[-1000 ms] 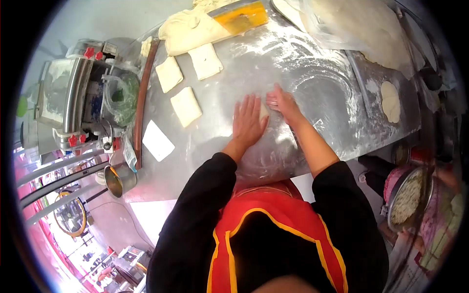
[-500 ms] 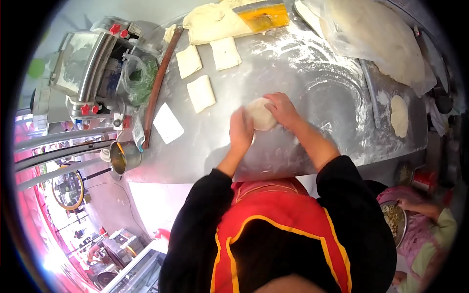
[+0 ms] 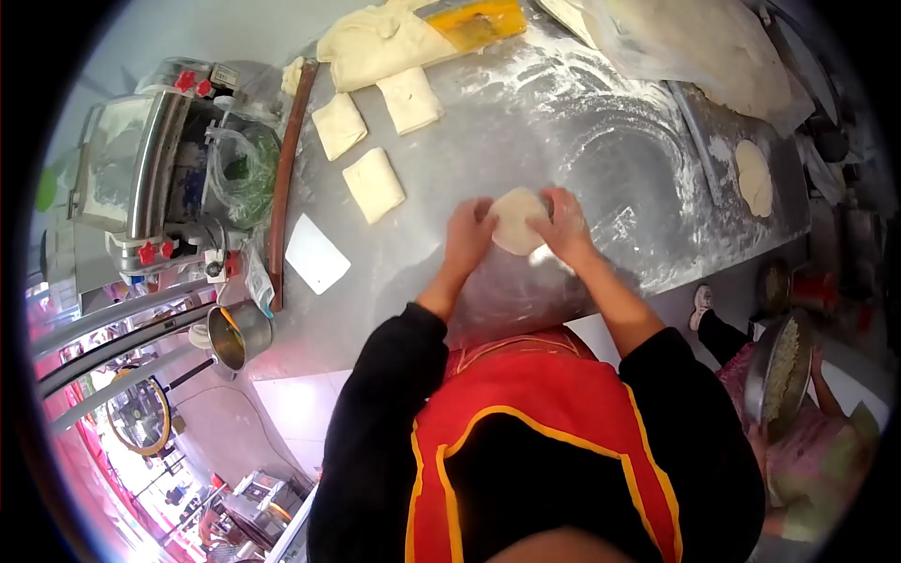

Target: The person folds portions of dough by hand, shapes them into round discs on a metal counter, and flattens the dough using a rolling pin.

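A flat, roughly round piece of dough (image 3: 516, 221) is held between my two hands near the front of the metal table. My left hand (image 3: 468, 235) has its fingers curled at the dough's left edge. On the opposite edge is my right hand (image 3: 567, 228), its thumb lying over the dough and its fingers bent around the side. Up and to the left lie three folded dough squares, the closest being a pale square (image 3: 374, 186).
A white flat card-like piece (image 3: 317, 254) and a long wooden stick (image 3: 289, 188) lie at left, beside a roller machine (image 3: 155, 164). A large dough slab (image 3: 380, 49) lies at the back. At lower right a co-worker holds a metal bowl (image 3: 758, 375). Flour covers the right side.
My right hand has moved from the dough's upper right to its right edge, and my left fingers have curled in. The view has shifted slightly; the co-worker's bowl is now raised and tilted.
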Motion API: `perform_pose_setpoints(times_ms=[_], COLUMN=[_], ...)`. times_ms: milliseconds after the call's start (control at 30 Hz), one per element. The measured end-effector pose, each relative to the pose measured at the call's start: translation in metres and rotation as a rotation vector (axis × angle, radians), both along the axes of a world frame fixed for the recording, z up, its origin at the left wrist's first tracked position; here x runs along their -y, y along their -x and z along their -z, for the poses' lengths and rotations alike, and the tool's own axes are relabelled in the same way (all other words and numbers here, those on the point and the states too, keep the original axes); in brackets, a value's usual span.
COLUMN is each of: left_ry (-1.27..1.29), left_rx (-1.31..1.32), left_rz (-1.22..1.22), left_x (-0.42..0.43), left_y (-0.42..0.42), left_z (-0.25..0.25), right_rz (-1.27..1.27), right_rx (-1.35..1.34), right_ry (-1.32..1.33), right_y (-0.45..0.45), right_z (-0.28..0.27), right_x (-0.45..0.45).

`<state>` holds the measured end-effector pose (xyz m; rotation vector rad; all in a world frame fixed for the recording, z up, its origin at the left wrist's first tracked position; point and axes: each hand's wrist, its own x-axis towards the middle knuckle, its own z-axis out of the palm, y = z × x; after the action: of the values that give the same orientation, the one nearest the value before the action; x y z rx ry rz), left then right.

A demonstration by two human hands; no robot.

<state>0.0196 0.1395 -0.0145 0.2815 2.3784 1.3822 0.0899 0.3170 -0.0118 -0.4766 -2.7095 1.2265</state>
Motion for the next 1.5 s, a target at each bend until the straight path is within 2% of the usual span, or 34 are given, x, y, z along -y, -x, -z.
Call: perform_pose_setpoints(times_ms=[100,167,233,267,367,500,633,733,767,833,867,967,1067,1100,1200,1267,1300,1333,1433,1500], left_ry=[-0.063,-0.039,0.133,0.222,0.392,0.480,0.507,0.518,0.524,0.247,0.110,0.221,0.004,0.010,0.070,0.169,0.099,0.027,-0.086,-0.158], left_rx=[-0.133,-0.251,-0.486,-0.602,-0.524,-0.558,-0.563,-0.567,-0.560,-0.476,-0.433,-0.226,-0.014,-0.013,-0.032,-0.092,-0.003,0.085,0.220,0.257], left_rz=[-0.041,-0.080,0.077,0.159,0.237,0.280,0.316,0.349,0.364,0.222,0.151,-0.029,-0.056,-0.066,-0.061,-0.020,-0.055,-0.091,-0.149,-0.156], left_x=[-0.007,-0.012,-0.005,-0.004,-0.009,-0.014,-0.009,-0.010,-0.007,0.001,0.005,0.030,0.045,0.045,0.042,0.042,0.040,0.036,0.028,0.025], left_y=[0.017,0.011,-0.021,-0.031,-0.043,-0.041,-0.041,-0.035,-0.036,-0.036,-0.034,-0.047,-0.058,-0.057,-0.057,-0.059,-0.060,-0.061,-0.055,-0.053], left_z=[0.000,-0.012,0.007,0.006,0.005,0.009,0.006,0.005,0.007,0.017,0.015,0.003,0.003,0.000,-0.006,-0.005,-0.010,-0.017,-0.019,-0.018], right_rz=[-0.049,0.052,0.197,0.243,0.214,0.405,0.451,0.161,0.118,0.029,-0.042,-0.305,-0.103,-0.039,0.018,-0.096,-0.151,-0.129,-0.126,-0.160], right_rx=[0.082,0.275,0.417,0.381,0.117,0.318,0.400,0.565,0.450,0.215,0.197,0.149,0.288,0.334,0.158,-0.016,-0.105,-0.005,0.101,-0.118], right_ry=[0.058,0.333,0.560,0.745,0.412,0.849,0.912,0.607,0.635,0.686,0.637,0.243,0.368,0.385,0.142,-0.020,-0.100,0.047,0.075,-0.124], right_y=[0.012,0.006,-0.016,-0.023,-0.026,-0.004,0.007,0.025,0.028,0.038,0.040,0.033,0.001,-0.007,-0.020,-0.023,-0.023,-0.025,-0.023,-0.030], right_z=[0.001,0.001,0.009,-0.006,0.016,0.027,-0.003,0.007,0.008,0.011,0.009,0.011,0.012,0.010,-0.006,0.004,0.007,0.009,0.003,-0.004], right_x=[-0.003,0.004,0.019,0.024,0.011,0.011,0.020,-0.007,-0.008,-0.004,0.001,0.005,0.009,0.012,0.019,0.029,0.034,0.036,0.032,0.039])
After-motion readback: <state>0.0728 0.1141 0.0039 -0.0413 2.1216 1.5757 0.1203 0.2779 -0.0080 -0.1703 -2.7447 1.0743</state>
